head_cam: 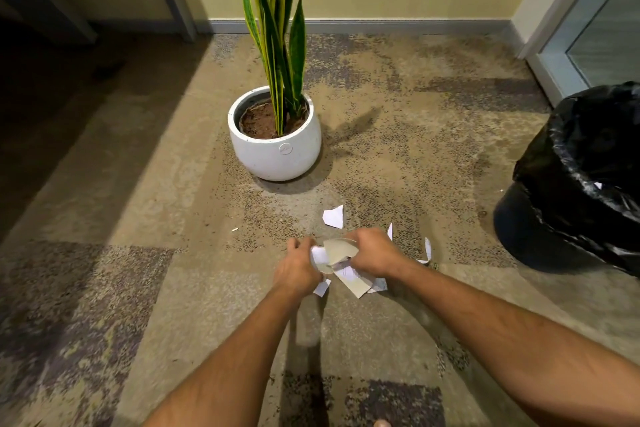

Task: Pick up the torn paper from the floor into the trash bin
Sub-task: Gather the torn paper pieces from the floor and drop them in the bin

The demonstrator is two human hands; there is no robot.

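Both hands are down on the carpet, closed around a bunch of torn white paper pieces [337, 253]. My left hand [298, 267] grips the bunch from the left and my right hand [374, 251] from the right. More torn paper [356, 282] pokes out beneath the hands. A loose scrap [333, 217] lies just beyond them, and thin scraps [428, 250] lie to the right. The black-lined trash bin [575, 184] stands at the right edge, with a white scrap showing inside.
A white pot [277, 152] with a tall striped plant stands on the carpet just beyond the paper. A wall with a grey baseboard [381, 26] runs behind it. A glass door frame [554, 55] is at the far right, dark furniture at the far left.
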